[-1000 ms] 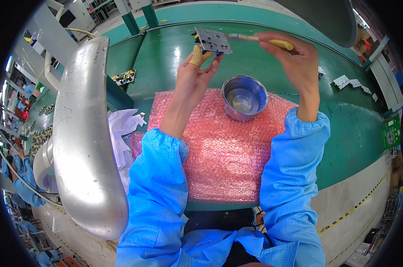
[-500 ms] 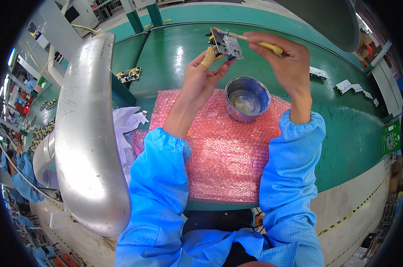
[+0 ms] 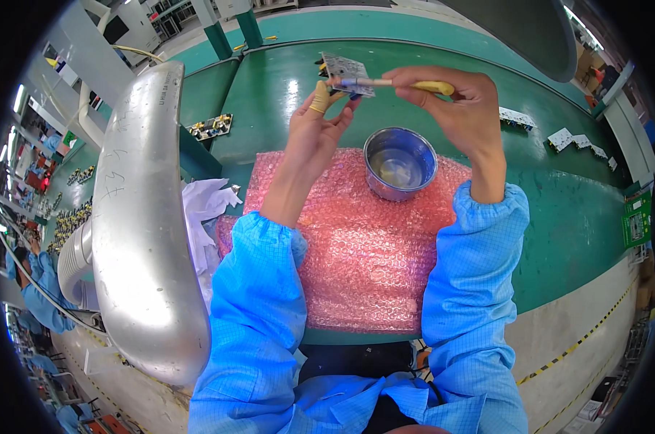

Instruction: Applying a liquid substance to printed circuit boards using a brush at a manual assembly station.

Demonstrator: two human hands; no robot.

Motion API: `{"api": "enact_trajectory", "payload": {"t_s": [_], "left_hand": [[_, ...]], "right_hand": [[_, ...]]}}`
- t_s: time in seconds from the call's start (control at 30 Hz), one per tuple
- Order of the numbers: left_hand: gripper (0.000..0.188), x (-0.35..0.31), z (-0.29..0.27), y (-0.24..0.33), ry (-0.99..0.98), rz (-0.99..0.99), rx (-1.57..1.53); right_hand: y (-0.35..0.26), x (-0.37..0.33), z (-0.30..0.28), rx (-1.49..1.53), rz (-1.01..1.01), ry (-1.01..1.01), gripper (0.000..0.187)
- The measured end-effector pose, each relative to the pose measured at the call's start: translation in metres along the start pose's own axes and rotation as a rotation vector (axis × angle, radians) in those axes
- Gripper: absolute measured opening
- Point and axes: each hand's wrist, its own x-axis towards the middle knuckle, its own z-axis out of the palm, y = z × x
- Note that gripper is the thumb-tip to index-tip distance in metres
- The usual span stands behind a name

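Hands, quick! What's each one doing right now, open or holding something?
Left hand: closed, holding a circuit board.
Right hand: closed, holding a brush with a yellow handle end.

I count one left hand (image 3: 314,132), one right hand (image 3: 462,108), one brush (image 3: 373,82). My feed shows one held circuit board (image 3: 344,66), one bowl (image 3: 386,189).

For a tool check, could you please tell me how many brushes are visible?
1: the brush in the right hand, its tip at the circuit board in the left hand. Others may be hidden.
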Motion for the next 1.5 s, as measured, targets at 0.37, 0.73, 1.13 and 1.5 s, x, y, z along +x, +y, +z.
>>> {"api": "enact_trajectory", "payload": {"t_s": [0.37,0.73,1.13,1.5], "left_hand": [[0.041,0.025,-0.069,-0.008,0.239,-0.123,0.123],[0.045,0.156,-0.038,-0.085,-0.746,0.256,1.717],[0.044,0.079,-0.153,0.098,0.137,-0.049,2.23],[0.06,0.077,-0.203,0.114,0.997,-0.339,2.301]], "right_hand": [[0.017,0.004,-0.024,-0.008,0.035,0.266,0.013],[0.006,-0.003,-0.04,0.166,-0.004,0.337,0.014],[0.004,-0.001,-0.043,0.093,0.043,0.225,0.014],[0.015,-0.003,-0.04,-0.016,0.016,0.172,0.012]]}}
